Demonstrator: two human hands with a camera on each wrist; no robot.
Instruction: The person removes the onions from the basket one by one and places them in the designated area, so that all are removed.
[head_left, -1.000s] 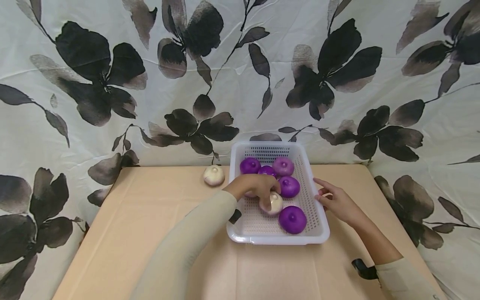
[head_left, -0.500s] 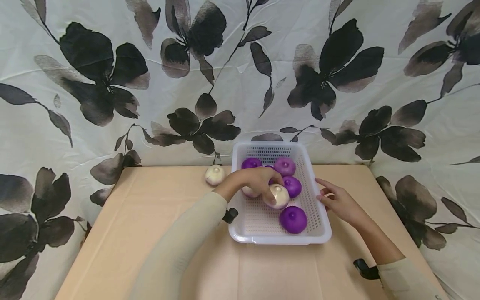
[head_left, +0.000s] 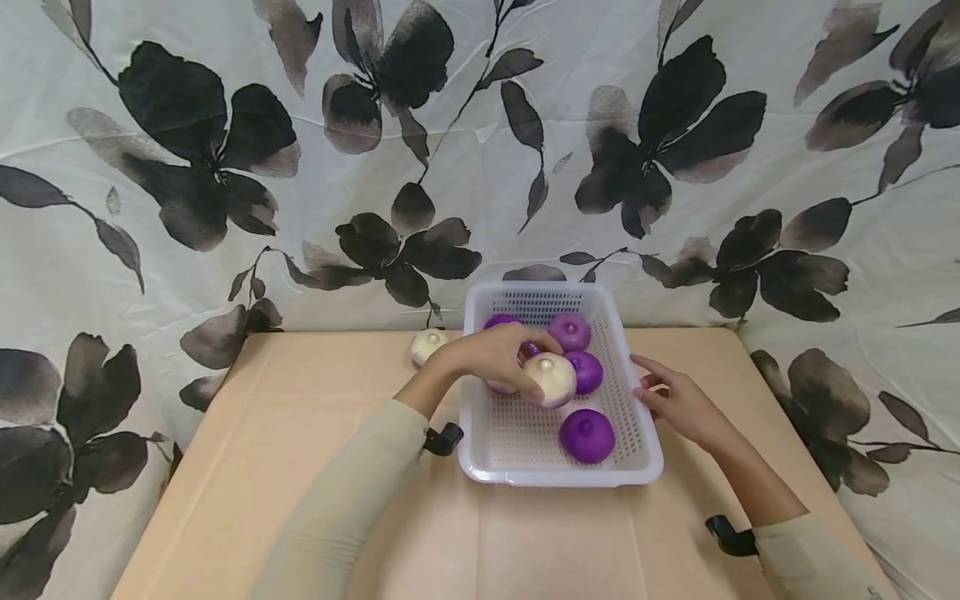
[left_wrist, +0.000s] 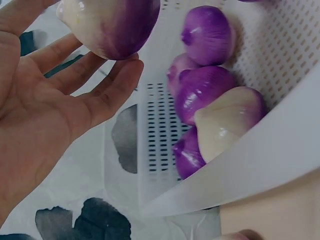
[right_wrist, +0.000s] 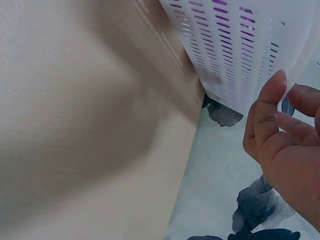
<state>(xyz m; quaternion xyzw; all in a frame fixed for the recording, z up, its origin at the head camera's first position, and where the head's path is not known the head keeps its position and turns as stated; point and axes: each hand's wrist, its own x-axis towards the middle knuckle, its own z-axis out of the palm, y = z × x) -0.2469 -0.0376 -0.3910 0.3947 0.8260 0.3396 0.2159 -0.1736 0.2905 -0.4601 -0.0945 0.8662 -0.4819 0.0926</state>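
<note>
Left hand (head_left: 493, 352) raised pale onion (head_left: 553, 382); wrist (head_left: 429, 385) partly hides tabletop onion (head_left: 425, 343) beside basket (head_left: 562, 477).

A pale, creased cloth backdrop (head_left: 480, 150) is hanging behind the worktop (head_left: 232, 450) and spreading down past its left and right sides. Large blackish-grey flowers (head_left: 648, 158) and leafy stems (head_left: 461, 108) are sprawling across the fabric. The tan worktop is showing faint straight lines, and soft-edged shadows (right_wrist: 75, 165) are lying over it.
</note>
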